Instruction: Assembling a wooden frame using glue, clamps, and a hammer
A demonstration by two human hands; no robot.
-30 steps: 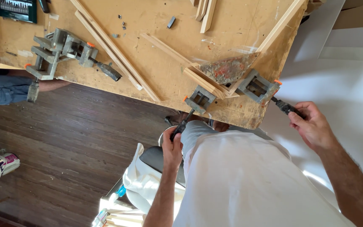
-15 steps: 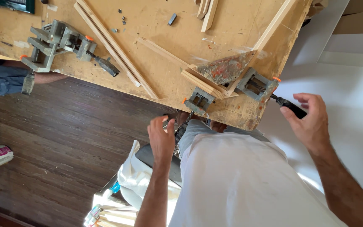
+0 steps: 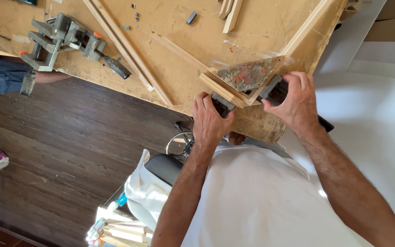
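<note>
We see a corner clamp (image 3: 248, 93) sitting at the near edge of the workbench (image 3: 170, 50), and we place everything else from it. It grips the mitred corner of a wooden frame (image 3: 227, 89), where two light strips of moulding meet under a rusty, paint-flecked triangular plate (image 3: 248, 75). Our left hand (image 3: 211, 121) covers the clamp's left jaw block, fingers curled over it and the thumb against the frame strip; our right hand (image 3: 291, 98) wraps the clamp's right block, fingers closed over the top. Both hands are clamped on the clamp's body, not open. Just below the right hand a black handle (image 3: 325, 123) pokes out past the bench edge.

From the clamp one frame strip (image 3: 305, 29) runs up and to the right along the bench edge, and another strip (image 3: 179, 48) runs up and to the left. Further left of the clamp lie two long parallel strips (image 3: 129, 50) slanting across the bench. Well to the left of the clamp a second grey corner clamp (image 3: 62, 39) rests on the bench with its dark handle pointing towards us. Above the clamp we see a few short wood offcuts (image 3: 229, 9) and a small dark block (image 3: 191, 17).

Below the clamp hangs our white shirt (image 3: 261, 196), and beside it a black stool seat (image 3: 163, 167) over dark wood flooring (image 3: 60, 151). Far left of the clamp, someone's denim sleeve (image 3: 1, 75) shows at the bench edge.
</note>
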